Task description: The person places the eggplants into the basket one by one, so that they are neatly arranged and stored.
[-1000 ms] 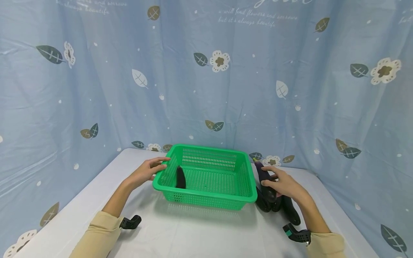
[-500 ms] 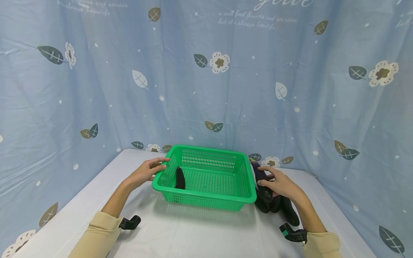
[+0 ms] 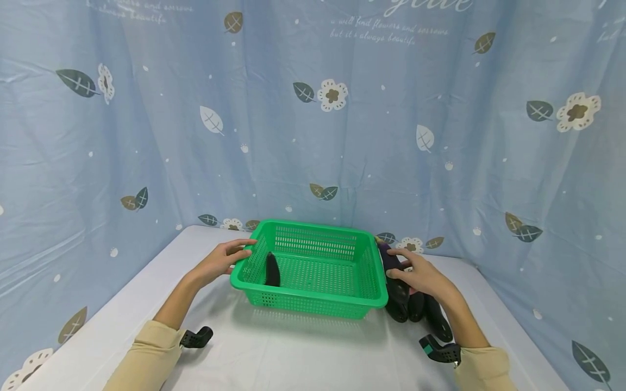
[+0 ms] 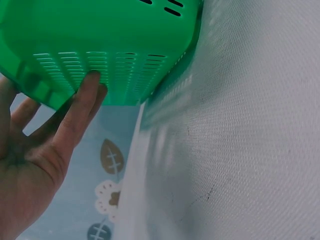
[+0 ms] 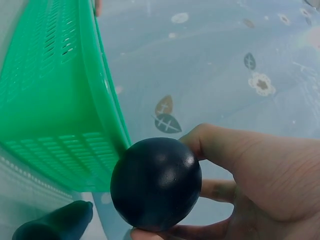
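A green plastic basket stands on the table. Some fingers of my left hand lie over its left rim. Others touch the outer wall below that rim in the left wrist view, so the hand holds the edge. My right hand grips a dark purple eggplant between thumb and fingers, just outside the basket's right wall. In the right wrist view its round end faces the camera. One eggplant lies inside the basket at the left. Several more eggplants lie under and beside my right hand, partly hidden.
A white cloth covers the table. Behind and on both sides hangs a blue curtain with leaf and flower prints. The basket's raised right wall stands between the gripped eggplant and the basket's inside.
My right hand, holding the eggplant, has shifted slightly left, closer to the basket's right rim. The left hand and the basket look almost unchanged.
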The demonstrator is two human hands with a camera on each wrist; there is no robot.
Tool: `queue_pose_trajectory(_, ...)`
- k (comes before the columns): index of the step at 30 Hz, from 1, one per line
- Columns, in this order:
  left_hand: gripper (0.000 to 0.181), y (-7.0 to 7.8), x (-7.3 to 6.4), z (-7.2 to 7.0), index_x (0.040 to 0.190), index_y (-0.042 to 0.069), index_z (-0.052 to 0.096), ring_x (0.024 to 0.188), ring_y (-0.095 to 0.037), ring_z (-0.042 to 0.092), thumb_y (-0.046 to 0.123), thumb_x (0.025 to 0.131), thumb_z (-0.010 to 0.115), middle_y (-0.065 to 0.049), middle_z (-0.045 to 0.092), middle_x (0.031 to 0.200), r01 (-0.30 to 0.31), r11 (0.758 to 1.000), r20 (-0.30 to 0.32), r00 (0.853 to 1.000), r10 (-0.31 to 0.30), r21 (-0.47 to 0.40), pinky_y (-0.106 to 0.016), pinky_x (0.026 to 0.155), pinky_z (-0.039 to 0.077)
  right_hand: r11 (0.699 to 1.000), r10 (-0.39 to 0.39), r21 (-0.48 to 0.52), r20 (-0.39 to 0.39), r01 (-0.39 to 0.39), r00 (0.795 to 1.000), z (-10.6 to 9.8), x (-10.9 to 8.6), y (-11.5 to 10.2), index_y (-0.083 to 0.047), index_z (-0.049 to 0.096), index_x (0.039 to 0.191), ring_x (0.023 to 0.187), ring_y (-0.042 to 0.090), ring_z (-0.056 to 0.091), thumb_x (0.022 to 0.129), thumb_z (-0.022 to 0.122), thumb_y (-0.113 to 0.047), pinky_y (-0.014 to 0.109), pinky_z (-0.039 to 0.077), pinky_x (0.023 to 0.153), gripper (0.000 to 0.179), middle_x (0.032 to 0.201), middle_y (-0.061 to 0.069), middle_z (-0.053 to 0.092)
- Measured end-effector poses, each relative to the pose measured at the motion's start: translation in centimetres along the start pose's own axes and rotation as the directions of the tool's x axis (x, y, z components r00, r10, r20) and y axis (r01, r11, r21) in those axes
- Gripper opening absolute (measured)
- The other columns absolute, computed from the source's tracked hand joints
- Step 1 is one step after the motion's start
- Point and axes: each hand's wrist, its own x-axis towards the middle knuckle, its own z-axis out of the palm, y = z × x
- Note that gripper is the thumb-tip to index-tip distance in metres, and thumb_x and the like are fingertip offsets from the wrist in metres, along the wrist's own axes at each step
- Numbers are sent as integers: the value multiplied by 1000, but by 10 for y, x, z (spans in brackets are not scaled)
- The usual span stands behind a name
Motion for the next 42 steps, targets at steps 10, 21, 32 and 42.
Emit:
queue_pose_trajectory(10,52,0,0,0,146,29,46,142,-41,37,45,97,58,-13,37,156,6,1000,-4,1000,-6,4,-49,94,54,1000,-2,6,12,1,1000,-4,1,-10,-14,43,147,93,28,67,94,65,-33,36,59,63,60,135,34,49)
queue_pose_trajectory(21,54,-1,0,1,146,28,46,140,-41,39,46,97,58,-15,37,156,5,1000,3,1000,-5,-12,-45,91,56,999,-47,16,30,47,998,-6,3,-25,-11,41,148,74,19,66,95,63,-32,37,58,59,61,134,35,51)
queue_pose_trajectory(32,53,2,-1,2,146,29,46,141,-41,38,46,97,57,-14,37,156,10,1000,3,1000,-10,-8,-49,95,54,999,-44,22,32,43,999,-5,10,-35,-14,40,149,80,20,67,95,64,-32,35,57,59,62,137,34,49)
queue_pose_trajectory(42,54,3,-1,2,146,30,46,142,-40,37,47,96,58,-13,37,156,18,1000,0,1000,-18,-2,-49,95,54,998,-45,48,65,41,997,-4,17,-47,-14,40,149,81,22,67,95,64,-34,34,57,61,63,134,31,53)
